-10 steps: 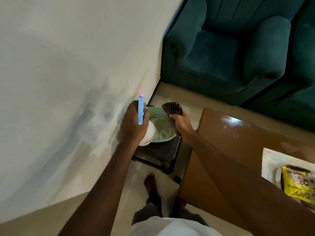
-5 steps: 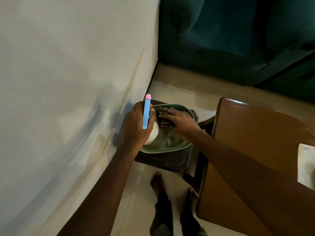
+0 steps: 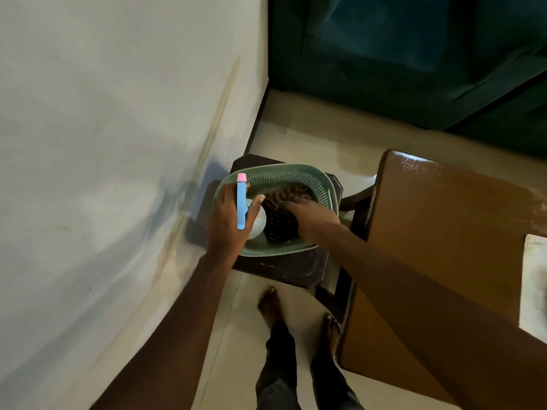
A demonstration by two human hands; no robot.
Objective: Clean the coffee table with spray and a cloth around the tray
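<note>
Over the green basket (image 3: 293,167) on the dark stool (image 3: 284,270) by the wall, your left hand (image 3: 225,223) is curled round the spray bottle (image 3: 241,202), whose blue trigger and pink tip point away from you while its white body sits low inside the rim. Your right hand (image 3: 316,217) lies on the dark cloth (image 3: 281,229) down in the basket, but whether your fingers pinch it or only press cannot be told. To your right stands the brown coffee table (image 3: 444,247), with the white tray (image 3: 534,285) at the frame's edge.
</note>
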